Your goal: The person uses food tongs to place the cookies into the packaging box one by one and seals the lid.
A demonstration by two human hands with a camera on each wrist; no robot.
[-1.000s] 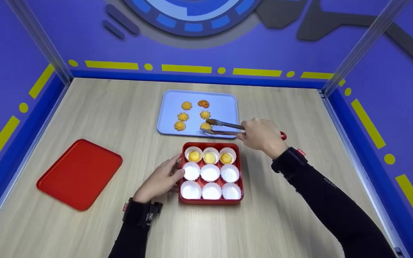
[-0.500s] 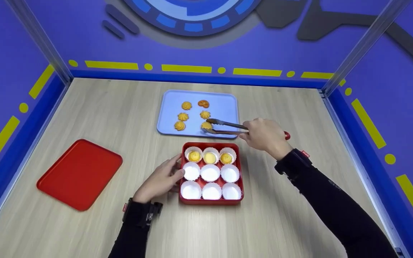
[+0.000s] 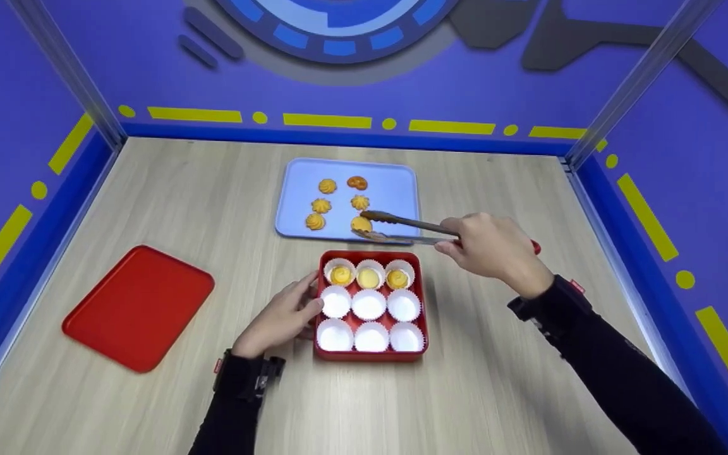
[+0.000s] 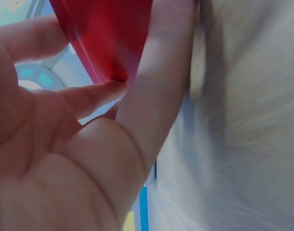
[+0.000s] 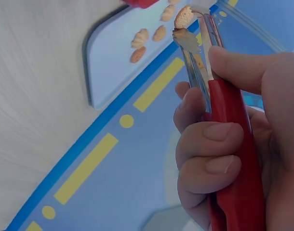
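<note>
Blue walls [image 3: 497, 95] boxed in our wood-grain table [image 3: 465, 404]. We had our right hand [image 3: 495, 248] clamped round some tongs [image 3: 414, 224], a round cookie [image 3: 360, 223] between the tips, near the pale-blue tray [image 3: 395, 183]'s front edge. Our left hand [image 3: 280, 316], fingers spread apart, touched the red box [image 3: 370, 356] nearer us; some flat red panel [image 3: 139, 306] lay farther left.

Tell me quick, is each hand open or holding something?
Left hand: open, touching the red box.
Right hand: closed, holding the tongs.
</note>
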